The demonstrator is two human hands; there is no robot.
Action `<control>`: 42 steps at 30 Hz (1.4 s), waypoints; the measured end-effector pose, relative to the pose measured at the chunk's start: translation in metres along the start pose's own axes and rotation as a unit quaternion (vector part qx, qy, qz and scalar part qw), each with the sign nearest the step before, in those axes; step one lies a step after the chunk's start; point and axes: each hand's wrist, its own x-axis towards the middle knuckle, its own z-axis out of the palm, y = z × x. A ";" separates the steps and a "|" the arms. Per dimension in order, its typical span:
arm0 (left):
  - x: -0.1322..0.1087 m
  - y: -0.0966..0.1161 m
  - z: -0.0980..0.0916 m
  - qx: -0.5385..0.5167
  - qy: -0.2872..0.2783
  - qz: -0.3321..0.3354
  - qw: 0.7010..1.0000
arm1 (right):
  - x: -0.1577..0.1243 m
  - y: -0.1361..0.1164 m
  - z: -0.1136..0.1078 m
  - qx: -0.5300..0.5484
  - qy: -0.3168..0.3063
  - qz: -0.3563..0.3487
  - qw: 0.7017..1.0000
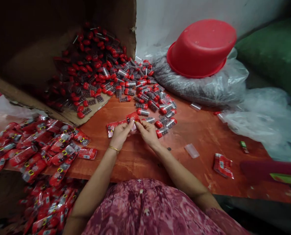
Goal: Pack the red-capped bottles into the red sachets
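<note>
Both hands meet over the table, pinching a small red printed packet (133, 116) between thumbs and fingers. My left hand (121, 134), with a thin gold bangle at the wrist, is closed on its left side. My right hand (148, 132) is closed on its right edge. A small pale piece shows between the fingertips, too small to name. More red printed packets (112, 128) lie flat just beside my left hand. Clear tubes with red caps and dark beads inside (162, 131) lie right of my right hand, some close to its knuckles.
A cardboard box (91, 116) on its side spills many red-capped tubes (106, 71). Filled red packets (59, 143) pile up at the left. A red tub (201, 49) sits upside down on a plastic bag (204, 91). A clear sleeve (191, 150) and a red packet (223, 165) lie right.
</note>
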 end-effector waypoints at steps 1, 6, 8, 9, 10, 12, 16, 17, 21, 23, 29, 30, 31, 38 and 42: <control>-0.004 -0.003 0.001 -0.006 0.007 0.019 1.000 | -0.005 0.001 0.000 -0.015 -0.003 -0.003 1.000; -0.023 -0.015 0.012 -0.066 0.024 0.007 0.997 | -0.026 0.005 0.001 -0.092 0.025 -0.014 0.995; -0.028 -0.016 0.015 -0.123 -0.002 -0.045 0.991 | -0.031 0.007 0.001 -0.103 0.030 -0.033 0.994; -0.030 -0.015 0.015 -0.139 -0.010 -0.063 0.988 | -0.033 0.008 0.001 -0.105 0.026 -0.042 0.993; -0.030 -0.015 0.015 -0.145 -0.010 -0.072 0.987 | -0.034 0.008 0.001 -0.108 0.018 -0.048 0.993; -0.030 -0.014 0.014 -0.142 0.010 -0.074 0.987 | -0.034 0.006 -0.004 -0.126 -0.016 -0.056 0.990; -0.025 -0.009 0.008 -0.164 0.048 -0.092 0.981 | -0.017 -0.001 -0.034 -0.285 -0.087 -0.114 0.948; -0.024 -0.007 0.006 -0.176 0.053 -0.102 0.978 | -0.009 -0.002 -0.044 -0.357 -0.086 -0.137 0.920; -0.022 -0.001 0.004 -0.212 0.067 -0.142 0.965 | 0.027 0.006 -0.082 -0.583 -0.092 -0.152 0.793; -0.021 0.000 0.005 -0.217 0.061 -0.160 0.961 | 0.037 0.011 -0.089 -0.611 -0.110 -0.151 0.769; -0.021 0.000 0.006 -0.230 0.056 -0.179 0.955 | 0.006 -0.001 -0.082 -0.457 -0.127 -0.151 0.867; -0.021 0.000 0.006 -0.231 0.058 -0.177 0.955 | -0.006 -0.006 -0.080 -0.397 -0.128 -0.133 0.899; -0.021 0.000 0.006 -0.231 0.059 -0.175 0.955 | -0.018 -0.012 -0.077 -0.343 -0.125 -0.108 0.925; -0.027 -0.001 0.015 -0.200 0.025 -0.155 0.967 | -0.051 -0.027 -0.056 -0.147 -0.110 0.014 0.983; -0.029 -0.001 0.013 -0.176 0.023 -0.138 0.974 | -0.045 -0.026 -0.053 -0.137 -0.094 0.034 0.986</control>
